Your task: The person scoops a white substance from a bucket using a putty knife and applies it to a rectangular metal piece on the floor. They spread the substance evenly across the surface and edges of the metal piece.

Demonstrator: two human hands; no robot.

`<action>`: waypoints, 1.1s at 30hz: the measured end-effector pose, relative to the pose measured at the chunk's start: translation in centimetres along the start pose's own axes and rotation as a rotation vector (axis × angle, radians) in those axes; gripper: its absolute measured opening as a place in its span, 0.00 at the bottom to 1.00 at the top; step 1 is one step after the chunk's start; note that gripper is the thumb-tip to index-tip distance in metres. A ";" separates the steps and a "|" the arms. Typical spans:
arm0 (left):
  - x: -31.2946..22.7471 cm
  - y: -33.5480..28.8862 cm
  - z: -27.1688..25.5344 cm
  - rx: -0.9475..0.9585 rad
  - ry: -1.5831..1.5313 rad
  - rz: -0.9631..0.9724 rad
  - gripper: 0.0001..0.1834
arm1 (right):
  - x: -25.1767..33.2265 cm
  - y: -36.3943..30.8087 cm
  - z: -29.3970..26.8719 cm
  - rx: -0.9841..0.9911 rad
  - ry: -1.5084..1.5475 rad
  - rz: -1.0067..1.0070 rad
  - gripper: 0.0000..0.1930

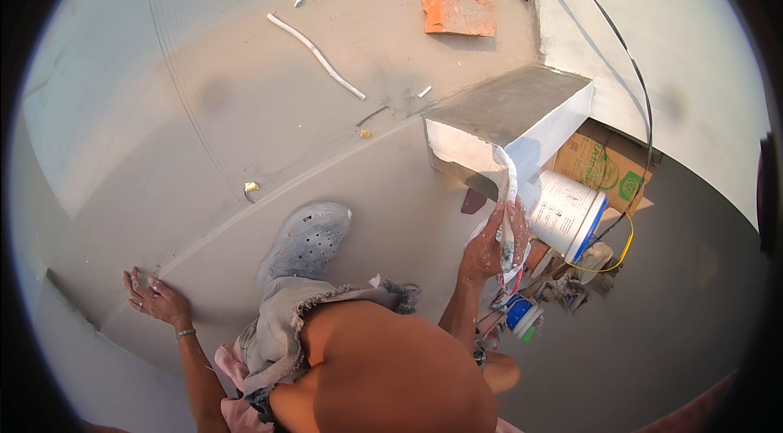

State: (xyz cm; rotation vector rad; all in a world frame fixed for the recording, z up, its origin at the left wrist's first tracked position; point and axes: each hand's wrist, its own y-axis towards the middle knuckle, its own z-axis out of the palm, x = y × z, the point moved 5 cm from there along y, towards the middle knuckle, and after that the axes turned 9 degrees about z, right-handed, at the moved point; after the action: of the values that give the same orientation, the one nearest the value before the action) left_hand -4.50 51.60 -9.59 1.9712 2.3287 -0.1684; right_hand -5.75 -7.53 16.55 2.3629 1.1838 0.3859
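My left hand (157, 298) lies at the far left on the edge of a grey step (245, 209), with its fingers spread and nothing in them. My right hand (488, 252) is closed round a long, narrow, pale tool (507, 229) with a dark, smeared lower end; its exact kind is unclear. The tool stands close to the near corner of a block (522, 103) with a grey top and white sides. Part of the right-hand fingers is hidden behind the tool. My grey clog (306, 241) rests between the two hands, below the step.
A white bucket (563, 213) with a blue rim lies by a cardboard box (603, 164). Nearer stand a small blue-and-white container (522, 315) and assorted debris. A black cable (636, 66) hangs at right. Beyond the step lie a brick (458, 13) and white tube pieces (318, 56).
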 end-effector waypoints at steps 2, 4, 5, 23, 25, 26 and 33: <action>-0.2 0.0 -0.3 -0.013 0.004 0.011 0.25 | 0.2 0.8 -3.2 -0.024 -0.068 0.089 0.10; -0.6 0.2 -0.8 -0.029 -0.004 0.013 0.25 | 0.0 1.2 -6.8 -0.040 -0.106 0.247 0.11; -1.0 0.5 -0.9 -0.034 -0.011 0.021 0.26 | -0.2 1.4 -8.2 -0.010 -0.112 0.227 0.12; 0.9 -0.1 0.5 0.000 0.027 0.028 0.25 | 0.6 -0.6 -2.0 0.419 0.126 0.172 0.15; 0.4 -0.4 -0.1 -0.012 0.019 0.019 0.25 | 0.1 0.0 1.1 0.465 0.187 0.030 0.15; -0.4 0.7 0.1 -0.008 0.000 0.048 0.25 | -0.6 0.2 2.1 0.460 0.186 -0.001 0.15; -0.4 0.4 -0.5 -0.003 -0.001 0.017 0.25 | -1.3 0.5 9.6 0.474 0.326 -0.041 0.12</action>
State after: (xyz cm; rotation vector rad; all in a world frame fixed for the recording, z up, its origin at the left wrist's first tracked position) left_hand -4.06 51.38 -9.11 1.9878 2.3098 -0.1653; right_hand -1.99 -11.54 8.58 2.7413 1.6189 0.5411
